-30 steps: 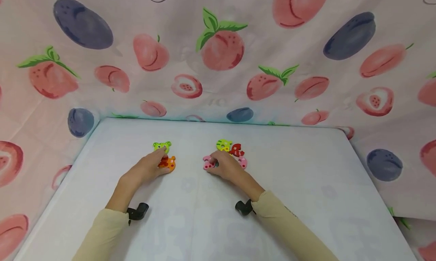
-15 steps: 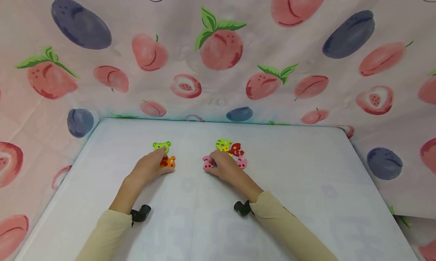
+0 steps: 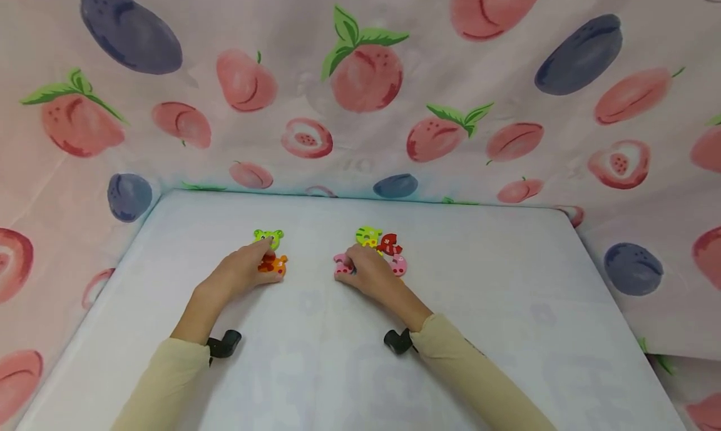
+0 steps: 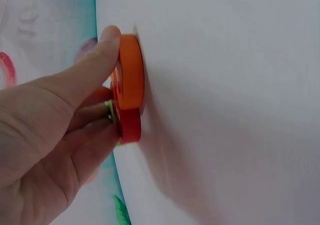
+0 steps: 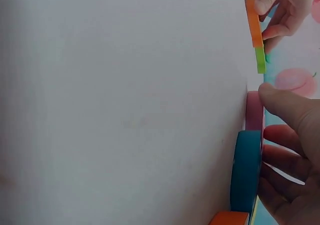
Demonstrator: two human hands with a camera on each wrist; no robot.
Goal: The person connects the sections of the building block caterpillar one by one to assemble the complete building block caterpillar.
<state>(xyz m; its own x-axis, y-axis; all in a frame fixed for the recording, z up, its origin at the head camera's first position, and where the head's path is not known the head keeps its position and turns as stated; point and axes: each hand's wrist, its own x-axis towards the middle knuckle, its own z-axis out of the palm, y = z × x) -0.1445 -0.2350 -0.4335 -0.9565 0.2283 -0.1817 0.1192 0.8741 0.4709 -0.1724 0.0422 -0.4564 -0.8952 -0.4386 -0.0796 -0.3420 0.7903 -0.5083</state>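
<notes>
My left hand (image 3: 241,269) bends over a small group of painted animal-shaped pieces. In the left wrist view, its thumb presses the edge of an orange piece (image 4: 131,70), and its fingers reach the red piece (image 4: 130,126) beside it. A green piece with a painted face (image 3: 261,235) lies behind these. My right hand (image 3: 370,271) arches over a second group, its thumb at one edge of a pink piece (image 5: 254,110) and fingers curled behind. Under those fingers stands a teal piece (image 5: 246,170), mostly hidden from the head view.
Around the right hand lie a yellow-green striped piece (image 3: 368,233), a red piece (image 3: 390,243) and another pink piece (image 3: 399,265). An orange piece (image 5: 229,219) shows low in the right wrist view. The white table (image 3: 484,262) meets a fruit-print cloth (image 3: 467,87) at its back edge.
The left hand and the orange piece have shifted slightly left relative to the green piece. The right hand stays about where it was; the head view has tilted a little.
</notes>
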